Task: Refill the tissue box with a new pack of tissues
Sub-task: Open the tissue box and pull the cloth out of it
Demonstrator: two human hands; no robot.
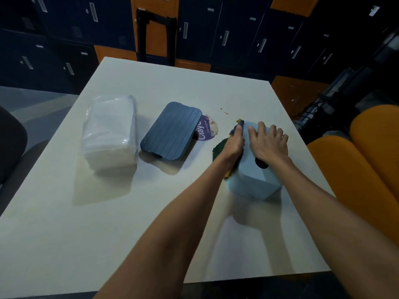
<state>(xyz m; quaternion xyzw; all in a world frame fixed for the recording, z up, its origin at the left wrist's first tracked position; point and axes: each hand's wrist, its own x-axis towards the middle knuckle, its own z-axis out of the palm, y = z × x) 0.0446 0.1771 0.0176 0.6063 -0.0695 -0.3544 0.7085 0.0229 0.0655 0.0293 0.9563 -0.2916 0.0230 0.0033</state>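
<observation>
The light blue tissue box (252,175) stands at the table's right side, a dark round hole in its top. My right hand (268,142) rests flat on the top with its fingers spread. My left hand (235,141) lies along the box's left side with fingers stretched forward, pressing on a yellow and blue strip (239,123) that shows beyond the fingertips and under the wrist. The new tissue pack (111,130), wrapped in clear plastic, lies apart at the left. A dark blue ribbed lid (171,130) lies between the pack and the box.
A purple label (204,131) and crumpled paper peek from under the lid's right edge. Something dark green (218,147) lies on the white table (108,223) beside my left hand. Orange seats (356,169) stand close on the right, and lockers line the back.
</observation>
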